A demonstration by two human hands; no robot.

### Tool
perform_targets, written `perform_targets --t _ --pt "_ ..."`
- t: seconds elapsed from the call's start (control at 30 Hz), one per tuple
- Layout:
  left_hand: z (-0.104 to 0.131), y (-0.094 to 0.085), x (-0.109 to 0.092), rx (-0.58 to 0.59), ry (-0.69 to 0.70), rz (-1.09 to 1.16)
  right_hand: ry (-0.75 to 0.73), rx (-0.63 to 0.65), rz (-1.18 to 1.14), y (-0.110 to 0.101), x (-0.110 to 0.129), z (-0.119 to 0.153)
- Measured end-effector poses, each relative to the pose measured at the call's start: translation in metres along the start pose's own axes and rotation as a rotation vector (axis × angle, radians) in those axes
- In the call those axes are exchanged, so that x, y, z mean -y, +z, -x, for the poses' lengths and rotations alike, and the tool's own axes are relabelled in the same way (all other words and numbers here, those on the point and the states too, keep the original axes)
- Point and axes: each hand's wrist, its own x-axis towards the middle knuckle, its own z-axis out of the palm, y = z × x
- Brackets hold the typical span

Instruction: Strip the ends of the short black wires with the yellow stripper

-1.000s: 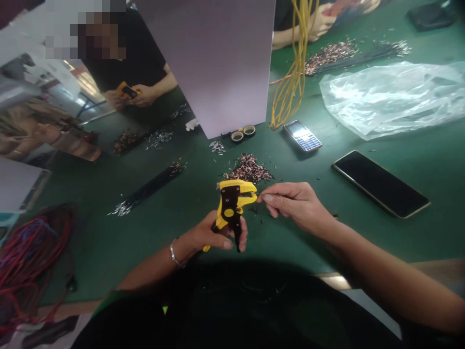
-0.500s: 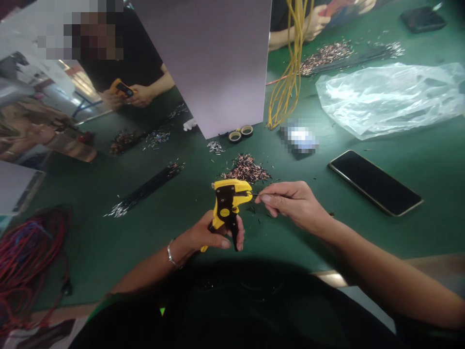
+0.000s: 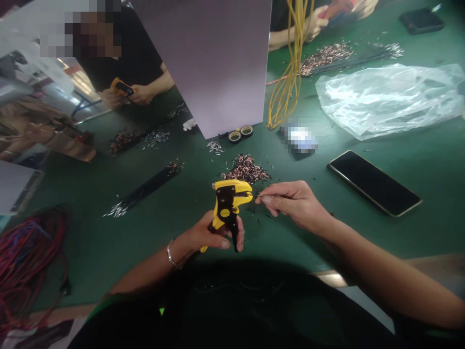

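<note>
My left hand (image 3: 214,235) is wrapped round the handles of a yellow and black wire stripper (image 3: 225,206), held upright over the green table. Between the fingertips of my right hand (image 3: 288,199) is a thin wire (image 3: 256,195). Its end reaches the stripper's jaws; how far it goes in is too small to tell. Just behind the tool lies a heap of short copper and black wire bits (image 3: 247,168), with a few black scraps (image 3: 251,209) below the jaws. A bundle of black wires (image 3: 148,188) lies to the left.
A phone (image 3: 376,182) and a clear plastic bag (image 3: 392,99) lie to the right. Tape rolls (image 3: 240,134) sit by a pale upright panel (image 3: 225,63). Yellow wires (image 3: 286,82) hang beside it. Red cables (image 3: 32,252) are heaped left. Co-workers' hands (image 3: 140,93) work across the table.
Hardly anything differs. Both my hands, the wire stripper and the wire stay in nearly the same place; the view has shifted very slightly.
</note>
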Motion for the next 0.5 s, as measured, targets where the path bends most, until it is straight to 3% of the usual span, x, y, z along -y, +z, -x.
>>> perform_targets --t 0.5 --pt "0.0000 0.0045 -0.0016 -0.006 0.017 0.036 0.005 0.019 0.030 -0.0017 0.0050 -0.0003"
